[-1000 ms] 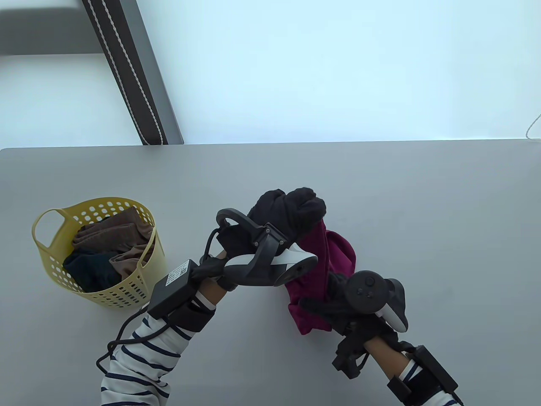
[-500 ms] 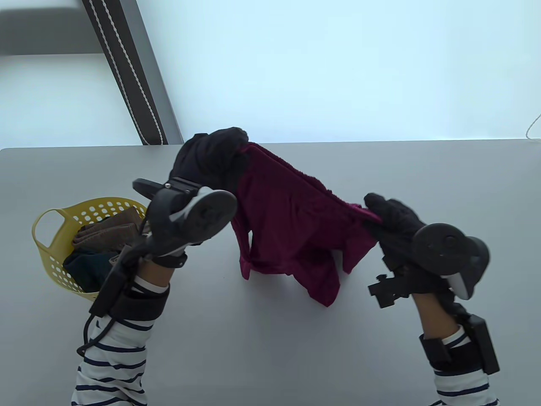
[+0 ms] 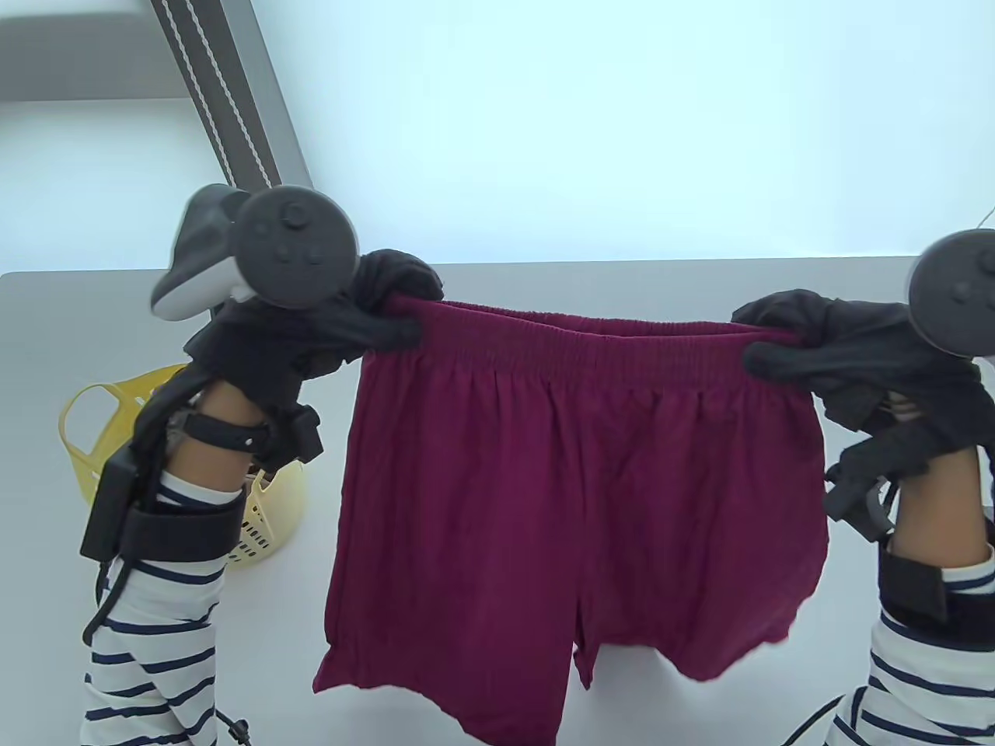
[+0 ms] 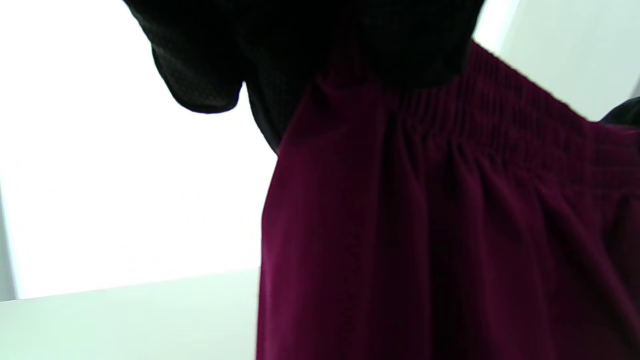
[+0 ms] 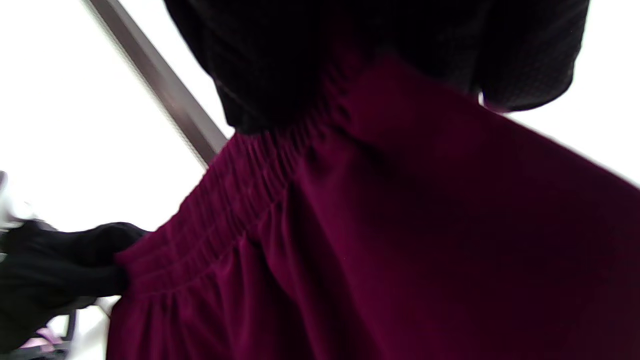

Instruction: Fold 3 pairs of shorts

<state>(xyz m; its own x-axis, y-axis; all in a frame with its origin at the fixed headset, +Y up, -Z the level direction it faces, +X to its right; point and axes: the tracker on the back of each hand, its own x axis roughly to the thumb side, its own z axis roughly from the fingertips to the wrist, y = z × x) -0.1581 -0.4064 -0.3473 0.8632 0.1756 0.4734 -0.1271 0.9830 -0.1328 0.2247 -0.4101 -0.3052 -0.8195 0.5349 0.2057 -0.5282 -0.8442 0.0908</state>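
Shorts (image 3: 575, 497) now lifted and spread since 0.5 s ago; I see left hand (image 3: 311, 342) and right hand (image 3: 847, 357) pinching waistband ends, waistband horizontal, legs hanging toward frame bottom.

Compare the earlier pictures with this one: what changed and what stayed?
Both hands rose and spread apart, opening the bunched shorts flat. The left hand and right hand now pinch opposite waistband ends, legs hanging. The basket stayed put.

A grey desk (image 3: 699, 295) fills the lower half of the table view. Beyond its far edge a bright, pale window (image 3: 622, 116) glows. A dark blind strip (image 3: 225, 101) with white cords slants near the far left corner.
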